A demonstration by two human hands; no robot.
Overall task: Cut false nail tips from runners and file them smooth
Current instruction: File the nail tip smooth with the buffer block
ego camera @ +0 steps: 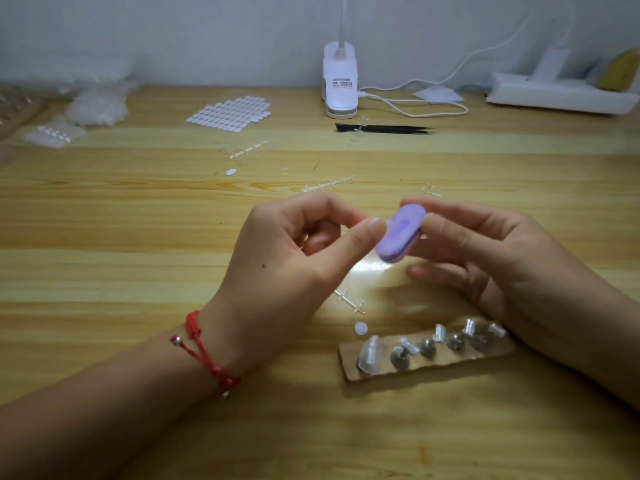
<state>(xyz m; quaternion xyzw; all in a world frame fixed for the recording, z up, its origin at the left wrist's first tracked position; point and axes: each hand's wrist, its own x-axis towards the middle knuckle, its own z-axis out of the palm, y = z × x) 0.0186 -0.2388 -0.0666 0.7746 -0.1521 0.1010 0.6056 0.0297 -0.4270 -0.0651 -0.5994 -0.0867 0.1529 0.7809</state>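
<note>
Wooden bench [104, 244], lamp-lit. My left grip [294, 258] pinches one clear nail tip [388, 224] between thumb and forefinger, its edge against the purple file block [403, 233], which my right grip [485, 261] pinches. Filing stage, I judge. Bare runners [329, 184] lie beyond, and one runner [247, 152] has uncut tips. No true container: the cardboard strip [491, 353] carries tips on metal studs.

head cam | looks forward and down | near, over table [138, 258]
</note>
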